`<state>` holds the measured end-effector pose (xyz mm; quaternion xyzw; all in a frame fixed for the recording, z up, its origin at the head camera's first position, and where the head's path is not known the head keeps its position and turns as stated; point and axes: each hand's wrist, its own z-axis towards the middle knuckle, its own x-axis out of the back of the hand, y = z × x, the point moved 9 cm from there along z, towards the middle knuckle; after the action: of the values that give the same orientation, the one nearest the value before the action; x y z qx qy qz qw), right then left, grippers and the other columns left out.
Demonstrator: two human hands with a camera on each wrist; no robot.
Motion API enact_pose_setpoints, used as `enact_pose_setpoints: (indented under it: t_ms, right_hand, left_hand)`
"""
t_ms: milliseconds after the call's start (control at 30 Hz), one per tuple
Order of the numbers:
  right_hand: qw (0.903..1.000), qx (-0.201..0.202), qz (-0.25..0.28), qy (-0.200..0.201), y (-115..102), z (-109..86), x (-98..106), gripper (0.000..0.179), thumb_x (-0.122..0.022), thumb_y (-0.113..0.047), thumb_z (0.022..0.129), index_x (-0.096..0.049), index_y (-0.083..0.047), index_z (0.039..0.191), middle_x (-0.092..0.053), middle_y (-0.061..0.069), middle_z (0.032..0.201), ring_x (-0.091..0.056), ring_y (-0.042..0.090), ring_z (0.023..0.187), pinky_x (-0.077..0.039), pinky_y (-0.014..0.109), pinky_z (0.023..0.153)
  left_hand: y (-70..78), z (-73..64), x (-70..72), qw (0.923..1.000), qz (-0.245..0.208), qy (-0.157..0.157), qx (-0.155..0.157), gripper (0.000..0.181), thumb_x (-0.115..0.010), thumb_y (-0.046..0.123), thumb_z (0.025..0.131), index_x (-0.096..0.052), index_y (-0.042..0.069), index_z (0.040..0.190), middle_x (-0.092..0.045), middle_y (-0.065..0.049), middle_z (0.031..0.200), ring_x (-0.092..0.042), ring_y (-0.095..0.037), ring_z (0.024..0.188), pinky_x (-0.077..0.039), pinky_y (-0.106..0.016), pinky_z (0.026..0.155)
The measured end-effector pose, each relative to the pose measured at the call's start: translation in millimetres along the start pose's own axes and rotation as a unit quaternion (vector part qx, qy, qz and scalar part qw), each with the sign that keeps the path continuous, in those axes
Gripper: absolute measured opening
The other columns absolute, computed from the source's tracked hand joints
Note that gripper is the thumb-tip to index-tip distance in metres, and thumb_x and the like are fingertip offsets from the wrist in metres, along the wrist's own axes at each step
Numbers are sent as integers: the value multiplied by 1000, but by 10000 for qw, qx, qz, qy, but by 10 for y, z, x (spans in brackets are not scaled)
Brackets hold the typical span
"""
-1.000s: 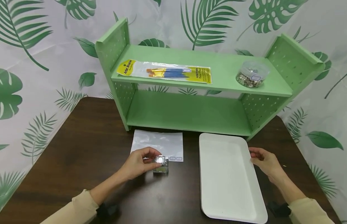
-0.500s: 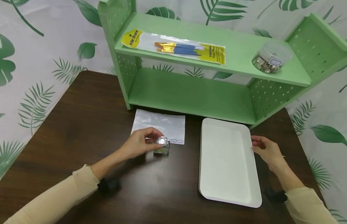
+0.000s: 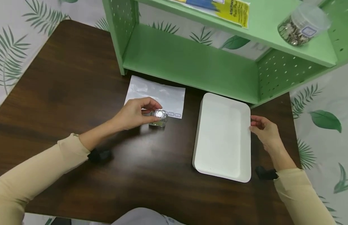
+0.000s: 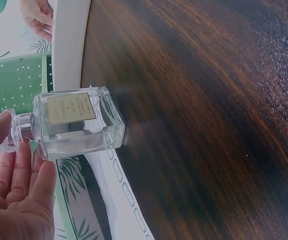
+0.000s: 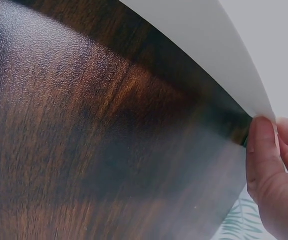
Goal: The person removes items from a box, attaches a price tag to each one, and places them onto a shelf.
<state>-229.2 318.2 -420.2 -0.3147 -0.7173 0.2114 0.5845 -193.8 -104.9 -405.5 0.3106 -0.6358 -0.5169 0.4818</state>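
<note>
My left hand (image 3: 136,114) pinches the clear cap (image 4: 20,131) of a square glass perfume bottle (image 4: 76,122) with a gold label. The bottle stands upright on the table by the front edge of a white glossy sheet (image 3: 154,92). At the right, my right hand (image 3: 265,132) holds the long right rim of a white rectangular tray (image 3: 223,137). In the right wrist view, the fingers (image 5: 264,137) pinch the tray's edge from both sides. The tray has nothing in it.
A green two-tier shelf (image 3: 188,61) stands behind the tray and sheet. Its upper board bears a packet of artist brushes (image 3: 233,12) and a clear round jar (image 3: 300,26) of small metallic pieces. The dark wooden table (image 3: 129,175) stretches to the front.
The head view has tilted down, so the shelf and its goods sit higher in frame. Both hands keep their holds; the bottle and tray show no clear shift on the table.
</note>
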Motion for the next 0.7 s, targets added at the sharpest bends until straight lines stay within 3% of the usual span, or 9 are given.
enact_pose_setpoints:
  t_ms: [333, 700]
  right_hand:
    - [9995, -159, -260, -14, 21, -7, 8, 45, -55, -4, 92, -42, 7, 133, -50, -12, 92, -48, 1, 82, -46, 5, 67]
    - [10000, -54, -37, 16, -28, -21, -20, 45, -56, 2, 90, -42, 11, 131, -51, -15, 86, -49, -3, 78, -48, 6, 68]
  left_hand:
    - [0, -4, 16, 10000, -27, -33, 22, 30, -77, 6, 76, -65, 3, 103, -67, -7, 101, -61, -16, 92, -51, -28, 90]
    - [0, -27, 39, 10000, -17, 41, 89, 29, -77, 7, 76, -66, 3, 102, -68, -9, 99, -62, -17, 93, -52, -28, 89]
